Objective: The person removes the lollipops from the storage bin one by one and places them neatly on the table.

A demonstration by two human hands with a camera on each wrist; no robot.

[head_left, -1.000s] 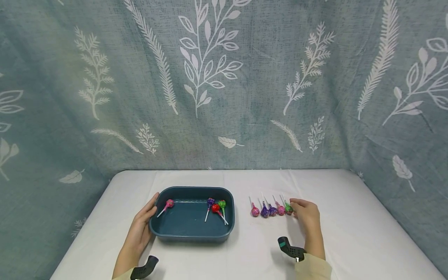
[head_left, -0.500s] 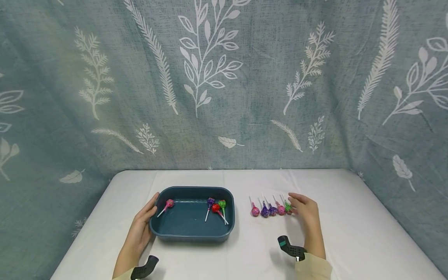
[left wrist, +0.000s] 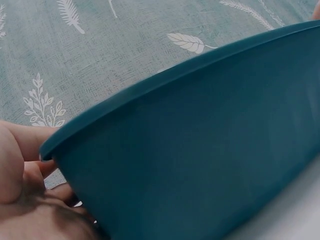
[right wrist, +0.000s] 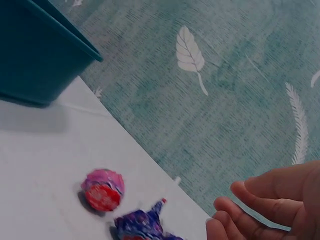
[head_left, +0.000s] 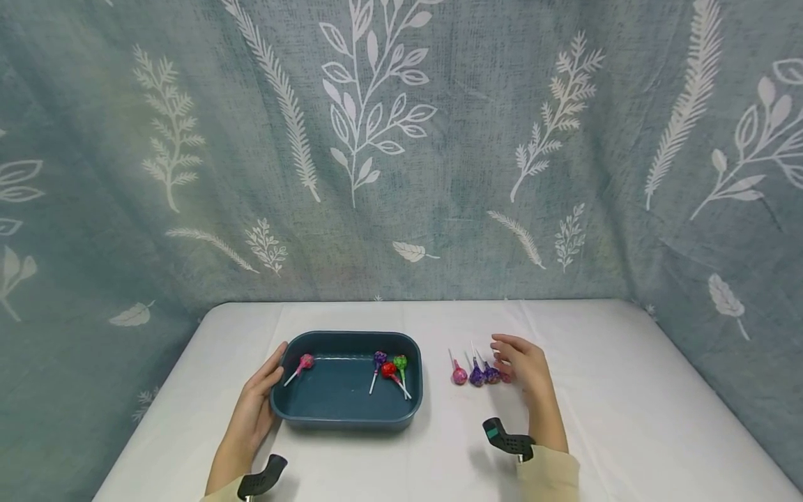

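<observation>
A dark teal tray (head_left: 345,422) stands on the table, and my left hand (head_left: 251,408) rests against its left side with fingers extended. The left wrist view shows that hand (left wrist: 30,175) touching the rim at the corner. To the right of the tray lies a row of lollipops: a pink lollipop (head_left: 460,376), a purple lollipop (head_left: 477,377), another purple lollipop (head_left: 491,375) and a partly covered pink lollipop (head_left: 506,377). My right hand (head_left: 525,366) is over the row's right end, fingers loosely bent, nothing visibly held. The green lollipop there is hidden.
Inside the tray are a pink lollipop (head_left: 306,361) on the left and purple (head_left: 379,358), red (head_left: 389,369) and green (head_left: 400,362) lollipops on the right. A white cloth covers the table (head_left: 627,418). Behind hangs a patterned blue-green curtain (head_left: 464,174).
My right hand has moved left over the row of lollipops, and the green one at its end has gone out of sight. My left hand stays at the tray. The head view has shifted slightly.
</observation>
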